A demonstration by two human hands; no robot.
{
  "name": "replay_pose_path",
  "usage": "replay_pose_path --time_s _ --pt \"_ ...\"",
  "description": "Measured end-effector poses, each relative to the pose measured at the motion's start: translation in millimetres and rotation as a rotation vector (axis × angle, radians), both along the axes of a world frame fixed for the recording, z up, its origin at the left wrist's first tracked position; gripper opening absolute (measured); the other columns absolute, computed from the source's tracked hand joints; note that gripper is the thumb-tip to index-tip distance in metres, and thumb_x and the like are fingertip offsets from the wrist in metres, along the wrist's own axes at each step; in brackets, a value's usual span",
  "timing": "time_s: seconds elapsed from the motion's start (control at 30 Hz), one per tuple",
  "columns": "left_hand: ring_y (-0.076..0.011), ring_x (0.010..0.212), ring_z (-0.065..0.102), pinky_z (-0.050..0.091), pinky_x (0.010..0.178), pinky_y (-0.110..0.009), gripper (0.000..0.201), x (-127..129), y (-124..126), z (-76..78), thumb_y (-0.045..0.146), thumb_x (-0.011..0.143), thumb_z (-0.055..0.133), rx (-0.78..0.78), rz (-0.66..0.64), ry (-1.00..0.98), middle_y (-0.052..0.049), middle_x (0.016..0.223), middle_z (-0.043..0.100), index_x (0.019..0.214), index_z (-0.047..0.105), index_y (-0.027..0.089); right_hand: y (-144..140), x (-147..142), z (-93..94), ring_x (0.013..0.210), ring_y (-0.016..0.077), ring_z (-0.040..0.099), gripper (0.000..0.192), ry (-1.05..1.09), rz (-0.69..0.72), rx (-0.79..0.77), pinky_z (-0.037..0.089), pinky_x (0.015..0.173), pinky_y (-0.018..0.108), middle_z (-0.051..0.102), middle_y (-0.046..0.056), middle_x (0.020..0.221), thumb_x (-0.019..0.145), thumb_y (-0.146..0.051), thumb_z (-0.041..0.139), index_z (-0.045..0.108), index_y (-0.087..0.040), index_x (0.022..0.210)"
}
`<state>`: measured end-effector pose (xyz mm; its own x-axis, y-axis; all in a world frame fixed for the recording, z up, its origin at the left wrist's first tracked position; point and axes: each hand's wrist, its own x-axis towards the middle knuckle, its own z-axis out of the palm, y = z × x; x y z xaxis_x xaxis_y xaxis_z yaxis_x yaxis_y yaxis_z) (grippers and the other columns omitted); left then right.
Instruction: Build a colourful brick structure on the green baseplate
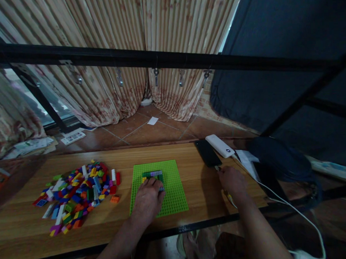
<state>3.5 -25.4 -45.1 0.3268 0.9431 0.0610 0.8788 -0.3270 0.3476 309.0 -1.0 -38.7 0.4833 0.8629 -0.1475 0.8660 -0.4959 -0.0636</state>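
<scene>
A green studded baseplate lies on the wooden table in front of me. A small block of joined bricks, green, purple and yellow, sits on its far half. My left hand rests flat on the plate, fingers touching the near edge of that block. My right hand lies on the table to the right, by the cable plugged into a black phone; whether it grips the cable cannot be made out.
A heap of loose coloured bricks covers the table's left part, with an orange brick beside it. A white power bank lies next to the phone. A white cable trails off the right edge. Black frame bars cross overhead.
</scene>
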Motion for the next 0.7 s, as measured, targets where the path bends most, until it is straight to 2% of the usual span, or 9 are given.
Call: replay_pose_path --time_s 0.1,0.27,0.37,0.43,0.53,0.6,0.7 --pt "-0.0217 0.093 0.057 0.043 0.085 -0.035 0.007 0 0 0.6 0.017 0.085 0.056 0.006 -0.009 0.000 -0.005 0.096 0.062 0.088 0.061 0.020 -4 1 2.8 0.098 0.0284 0.065 0.027 0.027 0.075 -0.030 0.046 0.076 0.036 0.071 0.015 0.101 0.087 -0.028 0.048 0.071 -0.017 0.093" --pt "-0.0215 0.093 0.057 0.043 0.085 -0.035 0.008 -1 1 2.3 0.017 0.085 0.055 0.012 -0.015 0.018 -0.005 0.096 0.062 0.088 0.061 0.020 -31 6 12.1 0.090 0.0255 0.067 0.013 0.095 0.183 -0.093 0.043 0.070 0.032 0.073 0.010 0.085 0.076 -0.027 0.061 0.071 -0.020 0.073" --pt "-0.0216 0.090 0.058 0.043 0.084 -0.035 0.008 0 1 3.1 0.018 0.085 0.055 0.001 -0.014 0.039 -0.005 0.096 0.062 0.088 0.061 0.020 -40 10 17.8 0.082 0.0233 0.066 0.019 0.136 0.203 -0.033 0.043 0.068 0.032 0.072 0.007 0.080 0.080 -0.033 0.059 0.072 -0.022 0.072" --pt "-0.0219 0.091 0.057 0.043 0.085 -0.036 0.008 0 1 3.3 0.018 0.085 0.054 -0.009 -0.012 0.042 -0.006 0.097 0.062 0.089 0.061 0.020 -39 11 18.9 0.085 0.0231 0.064 0.027 0.139 0.226 0.115 0.045 0.074 0.033 0.071 0.008 0.088 0.085 -0.038 0.053 0.074 -0.022 0.084" --pt "-0.0212 0.092 0.057 0.043 0.086 -0.035 0.009 0 2 3.7 0.017 0.086 0.054 -0.012 -0.012 0.026 -0.005 0.097 0.063 0.090 0.062 0.020 -34 12 14.8 0.108 0.0251 0.056 0.034 0.097 0.318 0.279 0.042 0.093 0.038 0.065 0.011 0.115 0.089 -0.041 0.050 0.073 -0.023 0.104" --pt "-0.0205 0.092 0.057 0.043 0.087 -0.035 0.010 0 2 4.1 0.017 0.086 0.053 -0.012 -0.014 0.018 -0.005 0.097 0.063 0.090 0.062 0.020 -32 11 10.4 0.120 0.0269 0.047 0.034 0.063 0.330 0.265 0.039 0.100 0.042 0.059 0.009 0.127 0.089 -0.043 0.050 0.073 -0.026 0.106" --pt "-0.0207 0.091 0.058 0.044 0.086 -0.035 0.010 0 2 4.6 0.017 0.086 0.053 -0.019 -0.015 0.016 -0.005 0.097 0.063 0.090 0.062 0.020 -33 11 5.4 0.126 0.0291 0.040 0.033 0.031 0.266 0.212 0.037 0.101 0.045 0.050 0.007 0.137 0.090 -0.045 0.049 0.073 -0.029 0.107"
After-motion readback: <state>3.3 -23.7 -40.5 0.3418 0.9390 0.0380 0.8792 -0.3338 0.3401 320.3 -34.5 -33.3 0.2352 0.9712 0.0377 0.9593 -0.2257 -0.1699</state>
